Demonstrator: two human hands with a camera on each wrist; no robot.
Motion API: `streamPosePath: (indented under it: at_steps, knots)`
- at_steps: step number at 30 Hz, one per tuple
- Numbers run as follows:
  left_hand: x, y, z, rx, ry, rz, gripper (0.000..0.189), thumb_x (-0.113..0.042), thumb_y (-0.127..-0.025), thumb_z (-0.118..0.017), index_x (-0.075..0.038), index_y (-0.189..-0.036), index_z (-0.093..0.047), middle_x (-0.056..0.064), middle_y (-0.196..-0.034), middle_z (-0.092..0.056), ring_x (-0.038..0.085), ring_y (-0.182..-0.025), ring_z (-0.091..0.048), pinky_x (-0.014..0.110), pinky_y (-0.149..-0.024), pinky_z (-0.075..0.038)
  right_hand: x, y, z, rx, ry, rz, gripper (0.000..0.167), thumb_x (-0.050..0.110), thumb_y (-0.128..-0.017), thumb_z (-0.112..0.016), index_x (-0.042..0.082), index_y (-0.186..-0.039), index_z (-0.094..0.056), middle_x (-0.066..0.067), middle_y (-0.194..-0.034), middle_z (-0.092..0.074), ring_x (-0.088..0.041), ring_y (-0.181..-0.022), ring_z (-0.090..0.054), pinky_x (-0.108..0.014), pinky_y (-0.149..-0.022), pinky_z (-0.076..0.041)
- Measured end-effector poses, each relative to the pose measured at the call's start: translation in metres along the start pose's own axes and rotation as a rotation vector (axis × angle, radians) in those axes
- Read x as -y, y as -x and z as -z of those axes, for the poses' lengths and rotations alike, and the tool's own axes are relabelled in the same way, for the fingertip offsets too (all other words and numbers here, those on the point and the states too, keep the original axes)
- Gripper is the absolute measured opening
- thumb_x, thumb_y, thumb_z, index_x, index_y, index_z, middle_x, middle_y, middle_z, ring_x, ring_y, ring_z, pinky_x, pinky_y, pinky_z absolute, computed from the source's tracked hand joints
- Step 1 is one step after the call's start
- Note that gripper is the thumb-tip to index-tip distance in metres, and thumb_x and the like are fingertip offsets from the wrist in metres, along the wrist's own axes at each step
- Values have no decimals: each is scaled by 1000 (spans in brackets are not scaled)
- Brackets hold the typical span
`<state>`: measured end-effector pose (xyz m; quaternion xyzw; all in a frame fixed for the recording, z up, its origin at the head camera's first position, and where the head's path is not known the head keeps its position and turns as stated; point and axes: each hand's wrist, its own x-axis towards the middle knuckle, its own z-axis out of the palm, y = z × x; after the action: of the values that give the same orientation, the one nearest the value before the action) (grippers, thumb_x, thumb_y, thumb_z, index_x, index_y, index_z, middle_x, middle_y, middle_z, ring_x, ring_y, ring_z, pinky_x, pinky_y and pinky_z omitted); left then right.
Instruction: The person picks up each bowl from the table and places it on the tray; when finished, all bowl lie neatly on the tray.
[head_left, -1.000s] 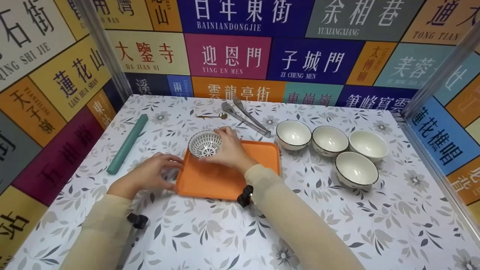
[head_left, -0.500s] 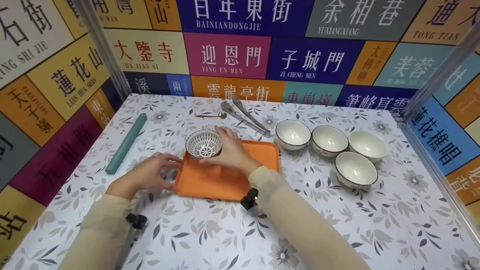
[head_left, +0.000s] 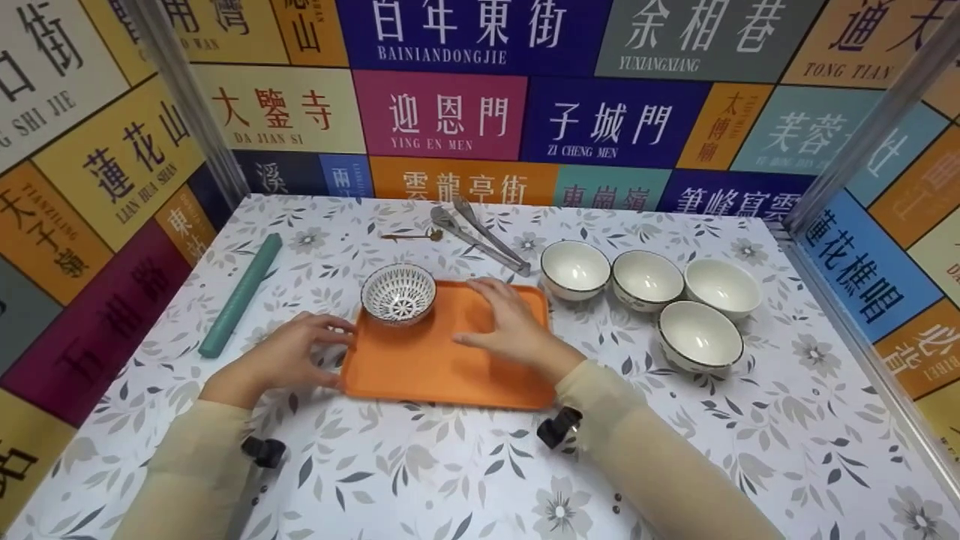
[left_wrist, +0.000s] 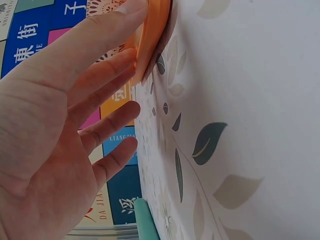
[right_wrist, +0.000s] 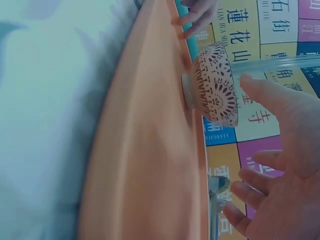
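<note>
A small bowl (head_left: 399, 294) with a dark pattern stands upright on the far left corner of the orange tray (head_left: 442, 371). To its right, over the tray, my right hand (head_left: 514, 330) is apart from it with fingers spread and nothing held. The right wrist view shows the patterned outer wall of the bowl (right_wrist: 215, 85) on the tray, with the thumb beyond its rim. My left hand (head_left: 289, 356) is at the tray's left edge, thumb and fingertips right at the rim. In the left wrist view the left hand's fingers (left_wrist: 112, 122) are loosely extended beside the tray.
Several cream bowls (head_left: 649, 279) stand grouped to the right of the tray. Behind it lie metal tongs (head_left: 484, 236) and a small gold spoon (head_left: 412, 236). A green rod (head_left: 241, 296) lies at the left. Printed panels (head_left: 442, 112) wall the table's back and sides.
The right hand has let go of the patterned bowl and moved right, away from it. The bowl shifted slightly left onto the tray's corner. The left hand stays at the tray's edge.
</note>
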<state>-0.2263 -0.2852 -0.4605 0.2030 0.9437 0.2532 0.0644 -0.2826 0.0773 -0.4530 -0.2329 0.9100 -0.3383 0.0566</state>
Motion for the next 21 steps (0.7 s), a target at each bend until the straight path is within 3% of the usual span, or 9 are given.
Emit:
streamPosePath:
  at_steps: [7, 10, 21]
  knots:
    - [-2, -4, 1, 6, -3, 13, 62, -26, -67, -96, -22, -126, -76, 0, -146, -60, 31, -137, -50, 61, -118, -35, -23, 31, 21, -62, 39, 34, 89, 43, -85, -83, 15, -158, -41, -7, -165, -36, -37, -157, -21, -67, -126, -10]
    - [-3, -4, 1, 17, 1, 25, 62, -27, -67, -95, -22, -126, -75, -1, -147, -60, 30, -138, -50, 61, -119, -35, -32, 45, 31, -85, 39, 34, 86, 41, -85, -83, 13, -157, -44, -7, -166, -35, -38, -158, -18, -70, -124, -14]
    - [-3, 0, 1, 11, -11, 54, 63, -26, -67, -96, -22, -127, -75, -2, -146, -61, 30, -136, -51, 60, -117, -37, -66, 84, 59, -196, 28, 116, 75, 27, -84, -86, 11, -149, -54, -12, -162, -41, -37, -148, -37, -63, -122, -29]
